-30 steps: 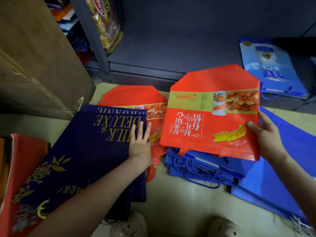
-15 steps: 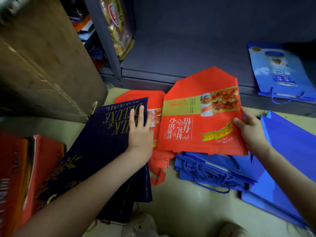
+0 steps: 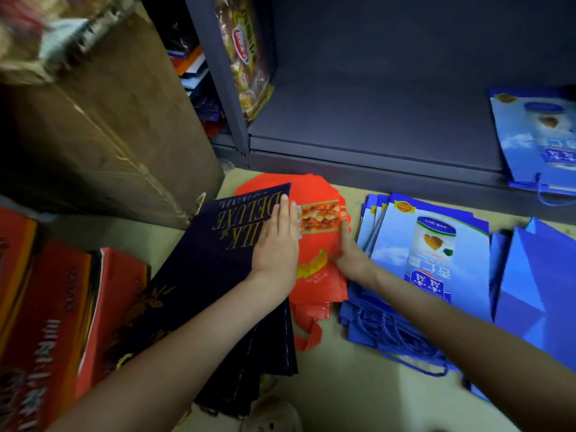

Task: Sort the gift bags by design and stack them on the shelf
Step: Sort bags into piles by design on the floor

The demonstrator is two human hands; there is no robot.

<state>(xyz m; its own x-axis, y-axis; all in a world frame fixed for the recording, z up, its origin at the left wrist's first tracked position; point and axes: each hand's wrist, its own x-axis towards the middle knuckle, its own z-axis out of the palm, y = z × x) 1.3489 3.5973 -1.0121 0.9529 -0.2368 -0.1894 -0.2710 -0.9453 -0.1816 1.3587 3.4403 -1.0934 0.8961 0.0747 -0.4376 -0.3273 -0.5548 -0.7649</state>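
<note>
Lying flat on the floor in front of the shelf (image 3: 358, 157): red gift bags (image 3: 314, 275), folded, stacked between the navy "DELUXE" bags (image 3: 199, 275) and the light-blue bags (image 3: 436, 254); further light-blue bag of the same print resting on the shelf at far right (image 3: 536, 141). Pressing down with fingers together and palm flat, left hand (image 3: 277, 247), straddling the navy stack's edge and the red stack. Touching the red stack's right edge, right hand (image 3: 349, 257), fingers tucked low against the bags; whether gripping or merely squaring the edge, cannot tell. Handling, judged: thin glossy sheet, light, limp when lifted singly, likely sliding on one another and fanning out; looped handles (image 3: 307, 335) trailing at the near end, liable to snag. Best taking the whole stack by both long edges, thumbs above and fingers beneath, keeping it level while lifting toward the shelf
</note>
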